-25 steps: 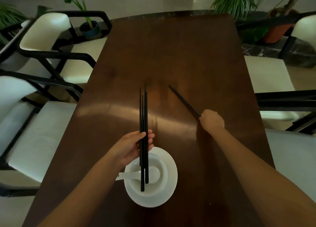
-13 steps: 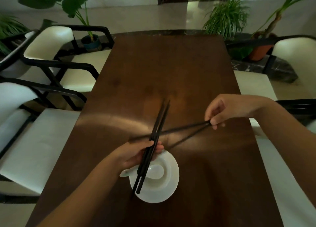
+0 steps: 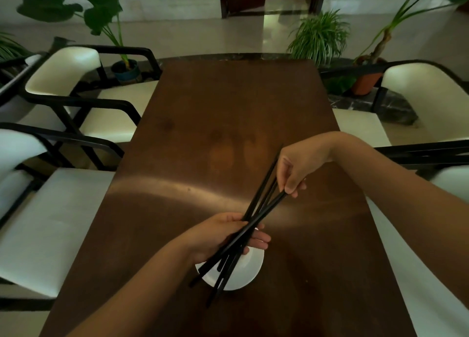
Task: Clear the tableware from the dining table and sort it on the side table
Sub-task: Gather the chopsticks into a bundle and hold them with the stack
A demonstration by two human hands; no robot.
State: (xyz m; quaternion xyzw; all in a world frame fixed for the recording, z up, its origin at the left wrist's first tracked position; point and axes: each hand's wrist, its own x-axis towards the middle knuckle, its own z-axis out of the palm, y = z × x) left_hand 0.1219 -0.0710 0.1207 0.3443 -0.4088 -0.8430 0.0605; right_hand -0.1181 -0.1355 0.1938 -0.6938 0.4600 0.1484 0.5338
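Left hand [image 3: 223, 237], low in the frame's centre, held a bundle of black chopsticks [image 3: 256, 210] around their middle, fingers curled loosely under them, just above a white dish [image 3: 243, 273] on the brown worktop [image 3: 228, 108]. Their lower ends fanned out over the dish; what the dish held was hidden behind the hand. Up and to the right, the right hand [image 3: 297, 169] pinched the upper ends of the chopsticks, seemingly feeding more into the bundle. Light, stiff and smooth, the sticks would likely slide apart if held loosely; a firm grasp near the middle, ends squared, looked safest. The dish appeared brittle and better lifted by its rim with a free hand. White armchairs [image 3: 63, 73] flanked the worktop; potted plants [image 3: 319, 35] stood beyond it.
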